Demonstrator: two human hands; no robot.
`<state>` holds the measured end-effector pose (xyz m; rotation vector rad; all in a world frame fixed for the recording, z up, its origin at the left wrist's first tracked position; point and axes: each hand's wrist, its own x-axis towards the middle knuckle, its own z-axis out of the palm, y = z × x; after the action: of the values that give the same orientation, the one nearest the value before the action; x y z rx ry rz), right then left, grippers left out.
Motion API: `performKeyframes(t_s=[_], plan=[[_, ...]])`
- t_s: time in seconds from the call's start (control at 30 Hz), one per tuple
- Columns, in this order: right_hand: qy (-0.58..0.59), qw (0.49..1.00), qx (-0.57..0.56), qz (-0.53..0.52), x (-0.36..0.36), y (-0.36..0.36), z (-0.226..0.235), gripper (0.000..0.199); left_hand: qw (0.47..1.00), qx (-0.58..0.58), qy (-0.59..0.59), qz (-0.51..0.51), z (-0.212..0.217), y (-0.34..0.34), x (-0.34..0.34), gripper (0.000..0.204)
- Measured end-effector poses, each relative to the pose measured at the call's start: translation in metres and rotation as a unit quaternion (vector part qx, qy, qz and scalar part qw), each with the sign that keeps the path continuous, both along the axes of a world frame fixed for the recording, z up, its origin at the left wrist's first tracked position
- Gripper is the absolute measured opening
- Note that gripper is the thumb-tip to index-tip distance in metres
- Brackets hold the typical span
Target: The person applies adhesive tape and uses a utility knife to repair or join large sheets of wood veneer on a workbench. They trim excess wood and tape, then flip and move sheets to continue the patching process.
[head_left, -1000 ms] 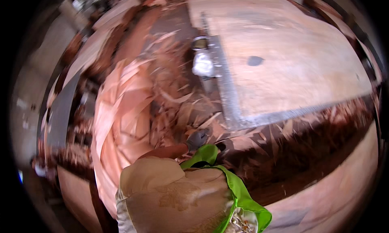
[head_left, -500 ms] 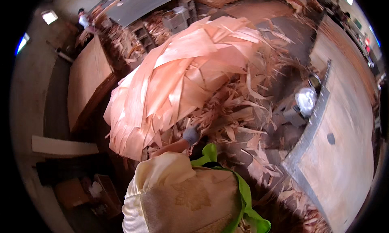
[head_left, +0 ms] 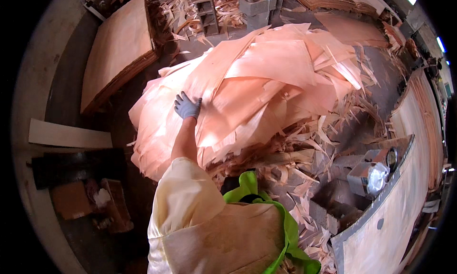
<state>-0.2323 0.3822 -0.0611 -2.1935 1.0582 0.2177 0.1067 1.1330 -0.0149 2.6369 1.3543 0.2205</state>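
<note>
My left hand [head_left: 188,106], in a grey glove, lies on the large heap of pinkish wood veneer sheets [head_left: 266,59]. Its fingers are spread and the palm faces down on the upper left side of the heap. The sheets overlap at many angles, some broad and smooth, others narrow like strips. Torn veneer scraps [head_left: 328,131] stick out along the heap's near and right edges. My right hand does not appear.
A veneer stack [head_left: 119,50] stands at the far left. To the right, a pale board-topped table [head_left: 400,198] has a clear plastic bag [head_left: 377,178] beside its edge, near concrete blocks [head_left: 340,164]. A cardboard box [head_left: 71,199] sits at lower left.
My left hand has moved from the heap's near lower edge up onto its top surface, and its fingers now spread. The view has shifted, with the heap's top sheets lying flatter.
</note>
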Motion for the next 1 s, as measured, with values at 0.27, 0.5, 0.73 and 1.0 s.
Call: performKeyframes(t_s=[0.27,0.5,0.73,1.0], plan=[[0.027,0.999,-0.024,-0.014,0.012,0.026,0.018,0.043,0.984,-0.144,0.082,-0.061,0.010,0.074,0.045,0.098],[0.046,0.999,-0.024,-0.009,-0.006,0.034,0.018,0.042,0.883,-0.407,-0.111,-0.205,0.018,0.128,0.042,0.046],[0.058,0.997,-0.032,-0.031,-0.072,0.014,0.009,0.042,0.692,-0.568,-0.346,-0.281,0.170,0.074,0.056,0.032],[0.049,0.994,-0.052,-0.087,-0.221,-0.022,-0.028,0.041,0.564,-0.566,-0.499,-0.336,0.322,-0.014,0.065,0.038]])
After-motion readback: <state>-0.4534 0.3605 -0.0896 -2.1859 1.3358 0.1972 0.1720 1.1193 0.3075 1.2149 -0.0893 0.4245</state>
